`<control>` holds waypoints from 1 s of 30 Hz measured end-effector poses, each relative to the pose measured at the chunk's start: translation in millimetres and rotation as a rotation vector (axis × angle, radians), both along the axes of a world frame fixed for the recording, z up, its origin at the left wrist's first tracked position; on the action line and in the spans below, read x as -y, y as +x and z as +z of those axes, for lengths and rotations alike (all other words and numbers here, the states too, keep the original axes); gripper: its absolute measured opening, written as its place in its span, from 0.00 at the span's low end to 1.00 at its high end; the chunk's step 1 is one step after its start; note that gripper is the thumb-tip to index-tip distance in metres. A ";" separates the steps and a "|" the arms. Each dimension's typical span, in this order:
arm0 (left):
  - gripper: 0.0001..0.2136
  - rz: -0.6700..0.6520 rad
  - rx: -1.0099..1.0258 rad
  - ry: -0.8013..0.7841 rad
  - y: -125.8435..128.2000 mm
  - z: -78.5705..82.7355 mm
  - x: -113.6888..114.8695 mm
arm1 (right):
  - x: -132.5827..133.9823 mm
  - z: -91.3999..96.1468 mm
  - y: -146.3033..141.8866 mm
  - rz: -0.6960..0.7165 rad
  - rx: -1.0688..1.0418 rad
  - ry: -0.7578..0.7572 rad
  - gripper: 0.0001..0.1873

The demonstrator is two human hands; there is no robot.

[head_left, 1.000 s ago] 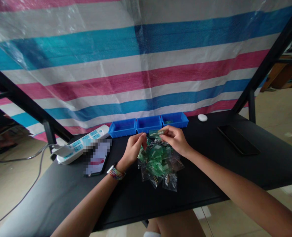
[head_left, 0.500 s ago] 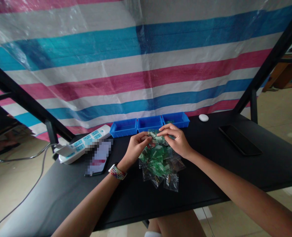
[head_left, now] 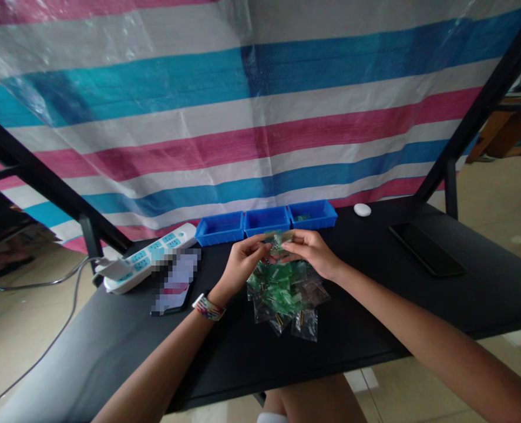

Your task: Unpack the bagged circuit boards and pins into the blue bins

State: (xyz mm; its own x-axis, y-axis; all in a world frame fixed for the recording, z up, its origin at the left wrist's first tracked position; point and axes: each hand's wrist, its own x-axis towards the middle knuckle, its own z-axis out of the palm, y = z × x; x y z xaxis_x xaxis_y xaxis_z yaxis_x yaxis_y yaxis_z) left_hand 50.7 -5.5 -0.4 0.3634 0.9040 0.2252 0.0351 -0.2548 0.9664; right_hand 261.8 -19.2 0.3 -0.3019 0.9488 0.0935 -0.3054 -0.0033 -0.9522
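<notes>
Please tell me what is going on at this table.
A person is holding a small clear packet between the fingertips of the left hand and the right hand. It is held just above a pile of similar packets, many greenish, on the black table. Behind the hands stand three blue bins in a row; small pieces lie in the right-hand one, too small to make out.

Small bags (head_left: 286,288): thin, see-through, shiny plastic. Bins (head_left: 266,230): smooth, hard plastic. Power strip (head_left: 154,254): smooth plastic. Worktop (head_left: 352,329): smooth, mostly dull. Striped sheet (head_left: 225,138): crinkly plastic, shiny spots.
</notes>
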 end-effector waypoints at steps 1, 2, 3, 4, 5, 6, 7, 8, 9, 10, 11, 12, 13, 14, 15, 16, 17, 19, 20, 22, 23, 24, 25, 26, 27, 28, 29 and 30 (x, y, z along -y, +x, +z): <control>0.21 -0.006 -0.017 -0.003 0.1 0.2 0.4 | 0.0 -0.4 0.3 0.009 0.013 -0.003 0.19; 0.22 -0.008 -0.032 -0.005 0.3 0.7 1.0 | -0.5 -0.4 1.0 0.011 0.022 -0.006 0.18; 0.23 -0.003 -0.044 -0.004 0.3 1.5 1.7 | -1.7 -0.2 2.3 0.002 0.028 -0.006 0.19; 0.24 0.008 -0.057 0.002 0.2 2.6 2.4 | -3.9 0.3 4.5 -0.023 0.028 0.002 0.19; 0.23 0.026 -0.072 0.017 0.0 3.9 3.1 | -7.1 0.7 7.6 -0.068 0.024 0.020 0.19; 0.22 0.047 -0.096 0.043 -0.4 5.4 3.8 | -11.4 1.1 12.0 -0.133 0.019 0.050 0.19; 0.20 0.067 -0.137 0.083 -1.0 7.0 4.4 | -16.8 1.3 17.5 -0.223 0.009 0.092 0.18; 0.17 0.076 -0.196 0.137 -1.5 8.3 4.8 | -22.9 1.2 24.2 -0.336 0.001 0.148 0.18; 0.15 0.067 -0.269 0.201 -2.0 9.4 5.2 | -29.4 0.8 31.8 -0.452 0.008 0.218 0.18; 0.12 0.038 -0.348 0.268 -2.3 10.1 5.5 | -35.9 0.1 40.2 -0.573 0.028 0.303 0.18; 0.11 -0.006 -0.425 0.330 -2.3 10.4 5.8 | -41.9 -0.8 48.7 -0.666 0.071 0.387 0.19; 0.11 -0.055 -0.493 0.383 -2.1 10.1 6.1 | -47.1 -1.9 56.8 -0.749 0.126 0.467 0.20; 0.12 -0.098 -0.547 0.425 -1.6 9.4 6.4 | -51.2 -3.3 64.0 -0.809 0.201 0.537 0.22; 0.14 -0.129 -0.588 0.453 -1.1 8.4 6.8 | -54.0 -5.1 69.8 -0.852 0.306 0.600 0.23; 0.17 -0.148 -0.616 0.469 -0.6 7.3 7.1 | -55.6 -7.3 73.9 -0.870 0.441 0.654 0.24; 0.20 -0.159 -0.633 0.474 -0.2 6.1 7.4 | -56.0 -9.9 76.0 -0.856 0.594 0.699 0.25; 0.22 -0.167 -0.641 0.473 0.0 5.1 7.6 | -55.5 -12.9 76.3 -0.817 0.753 0.734 0.24; 0.24 -0.173 -0.636 0.462 -0.1 3.9 7.7 | -52.9 -18.8 72.9 -0.710 1.014 0.783 0.21; 0.23 -0.173 -0.629 0.459 -0.2 3.6 7.6 | -51.3 -21.2 70.0 -0.672 1.091 0.802 0.20; 0.21 -0.167 -0.608 0.457 -0.4 3.6 7.5 | -48.3 -23.3 64.5 -0.672 1.142 0.823 0.19; 0.20 -0.164 -0.593 0.455 -0.4 3.7 7.4 | -46.9 -22.7 62.2 -0.698 1.128 0.822 0.19; 0.19 -0.161 -0.573 0.450 -0.2 3.8 7.2 | -45.5 -21.2 60.2 -0.722 1.099 0.818 0.19; 0.17 -0.156 -0.550 0.441 -0.1 3.7 7.1 | -43.9 -19.0 58.5 -0.737 1.060 0.812 0.18; 0.16 -0.149 -0.528 0.431 0.2 3.4 6.8 | -42.0 -16.3 56.8 -0.739 1.013 0.810 0.18; 0.16 -0.137 -0.507 0.421 0.4 3.0 6.5 | -39.8 -13.4 54.7 -0.723 0.963 0.813 0.17; 0.16 -0.122 -0.485 0.411 0.6 2.3 6.1 | -37.2 -10.5 52.3 -0.691 0.911 0.815 0.16; 0.16 -0.103 -0.456 0.398 0.9 1.6 5.6 | -34.2 -8.1 49.2 -0.648 0.857 0.809 0.14; 0.16 -0.085 -0.418 0.378 1.1 0.9 5.1 | -31.0 -6.0 45.4 -0.594 0.803 0.786 0.13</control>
